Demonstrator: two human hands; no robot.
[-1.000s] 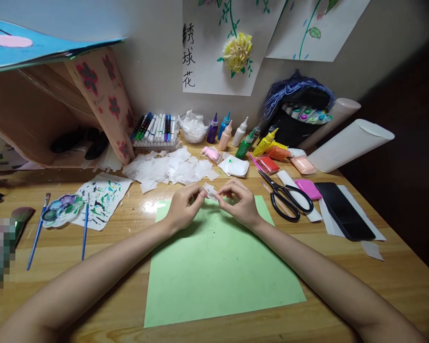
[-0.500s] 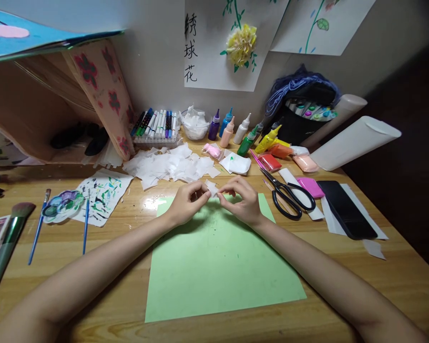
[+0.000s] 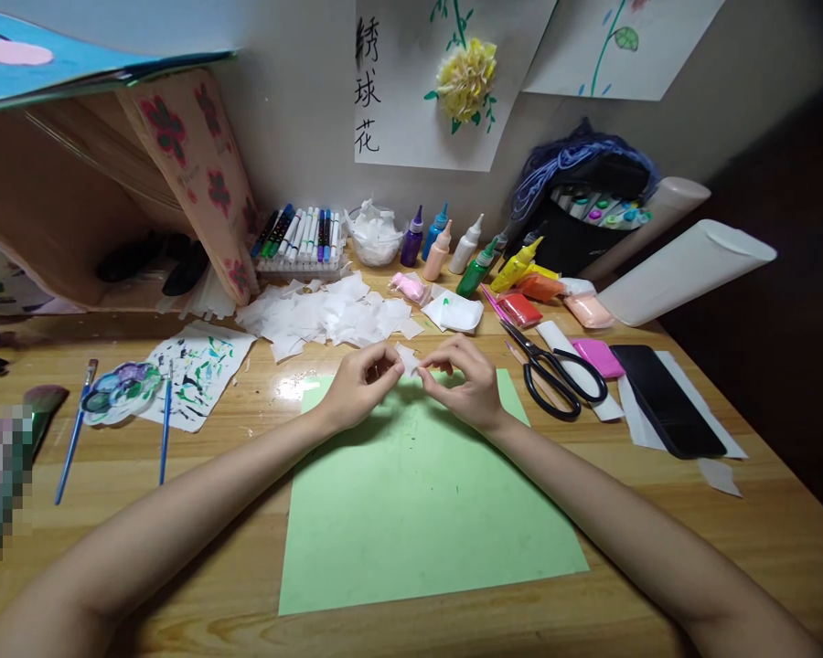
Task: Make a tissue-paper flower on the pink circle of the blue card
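A small piece of thin white paper (image 3: 407, 358) is pinched between my two hands, above the far edge of a green sheet (image 3: 425, 530). My left hand (image 3: 363, 387) grips its left side between thumb and forefinger. On the other side, my right hand (image 3: 464, 380) pinches the paper's right edge, fingers curled. Just beyond my left hand lies a loose pile of torn white paper pieces (image 3: 329, 313). Small dark specks dot the green sheet.
Black-handled scissors (image 3: 563, 376) and a black phone (image 3: 667, 400) lie to the right. Paint bottles (image 3: 478, 272), a bowl of white scraps (image 3: 374, 236) and markers (image 3: 300, 236) stand along the back. On the left are a paint palette (image 3: 122, 391) and paintbrushes (image 3: 75, 439).
Both hands keep their pinch on the small paper, with only slight finger movement. The whole view has shifted very slightly.
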